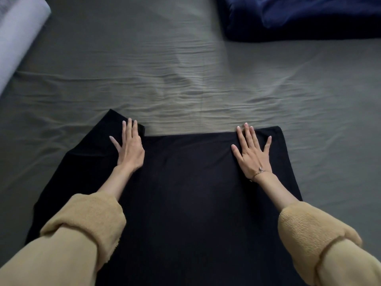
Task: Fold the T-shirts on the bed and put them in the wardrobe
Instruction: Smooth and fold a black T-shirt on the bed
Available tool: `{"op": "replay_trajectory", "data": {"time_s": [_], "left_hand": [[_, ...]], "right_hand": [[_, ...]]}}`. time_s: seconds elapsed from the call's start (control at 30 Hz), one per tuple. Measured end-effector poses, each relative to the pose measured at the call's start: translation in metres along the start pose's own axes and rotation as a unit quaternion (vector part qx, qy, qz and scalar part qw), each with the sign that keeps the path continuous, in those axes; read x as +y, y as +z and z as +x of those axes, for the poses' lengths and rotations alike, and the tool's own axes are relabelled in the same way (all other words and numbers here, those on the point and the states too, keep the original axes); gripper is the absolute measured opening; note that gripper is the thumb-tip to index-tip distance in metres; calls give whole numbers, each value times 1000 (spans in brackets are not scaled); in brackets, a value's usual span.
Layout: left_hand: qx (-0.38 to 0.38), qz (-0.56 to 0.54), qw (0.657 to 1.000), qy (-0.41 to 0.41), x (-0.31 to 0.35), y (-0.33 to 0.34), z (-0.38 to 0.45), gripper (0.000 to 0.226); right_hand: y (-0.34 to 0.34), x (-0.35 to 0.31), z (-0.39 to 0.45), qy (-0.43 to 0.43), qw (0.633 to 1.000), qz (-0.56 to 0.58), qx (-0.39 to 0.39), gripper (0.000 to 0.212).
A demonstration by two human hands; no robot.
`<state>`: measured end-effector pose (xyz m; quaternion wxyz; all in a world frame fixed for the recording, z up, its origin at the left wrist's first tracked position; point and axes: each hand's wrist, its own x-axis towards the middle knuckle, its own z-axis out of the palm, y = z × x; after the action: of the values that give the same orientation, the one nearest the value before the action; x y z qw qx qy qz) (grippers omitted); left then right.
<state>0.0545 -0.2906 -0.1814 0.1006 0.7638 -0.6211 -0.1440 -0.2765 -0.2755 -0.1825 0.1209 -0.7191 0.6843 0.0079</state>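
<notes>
From my head view, the black cotton T-shirt (185, 193) lies flat on the grey-green wrinkled bedsheet (185, 79), long axis running away from me. My left hand (129, 149) and right hand (252, 155) press its far edge, fingers straight and spread. A dark blue bundle of fabric (305, 17) lies well beyond the shirt.

T-shirt (185, 193): black, flat on grey bed sheet (185, 79), lower centre
left hand (129, 147): flat on shirt
right hand (251, 149): flat, fingers spread
upper right: navy fabric (309, 15)
</notes>
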Motion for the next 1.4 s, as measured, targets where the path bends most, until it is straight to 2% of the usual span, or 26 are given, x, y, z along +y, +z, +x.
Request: {"op": "replay_trajectory", "data": {"time_s": [0.1,0.23,0.27,0.33,0.43,0.5,0.6,0.73,0.87,0.93,1.0,1.07,1.17,1.3,1.4], "left_hand": [[-33,23,999,12,-3,-2,-1,58],[-6,62,998,2,7,4,-18,61],[4,64,998,5,12,8,-28,62],[19,46,999,10,24,16,-48,66],[-5,9,1000,16,47,27,-75,68],[-24,3,999,28,60,32,-95,69],[-50,-9,998,41,64,38,-132,74],[-86,-3,995,52,50,33,-196,78],[-145,25,988,37,23,14,-251,79],[-158,29,987,25,8,4,-278,83],[-166,46,985,17,-4,-4,-305,86],[-176,64,982,9,-16,-12,-326,81],[-183,74,980,-3,-27,-28,-355,64],[-227,76,971,-9,-39,-37,-394,62],[-193,32,980,-29,-52,-43,-412,54]], "right_hand": [[3,2,0,3,1000,-7,15,68],[2,17,-2,110,994,-1,30,61],[1,16,-5,111,993,-3,40,63],[1,3,-16,43,998,-6,48,68],[6,-30,-34,-78,997,-2,-3,71],[11,-42,-47,-70,997,5,-21,73],[17,-45,-72,11,999,42,-17,74],[29,-54,-136,-83,993,59,-55,81],[30,-50,-187,-98,989,56,-99,87],[25,-46,-212,-101,986,54,-118,82],[22,-41,-237,-119,984,45,-125,66],[19,-37,-260,-119,982,42,-138,60],[12,-32,-296,-86,983,38,-157,68],[8,-36,-337,-50,982,21,-181,73],[13,-48,-360,-22,981,30,-190,76]]}}
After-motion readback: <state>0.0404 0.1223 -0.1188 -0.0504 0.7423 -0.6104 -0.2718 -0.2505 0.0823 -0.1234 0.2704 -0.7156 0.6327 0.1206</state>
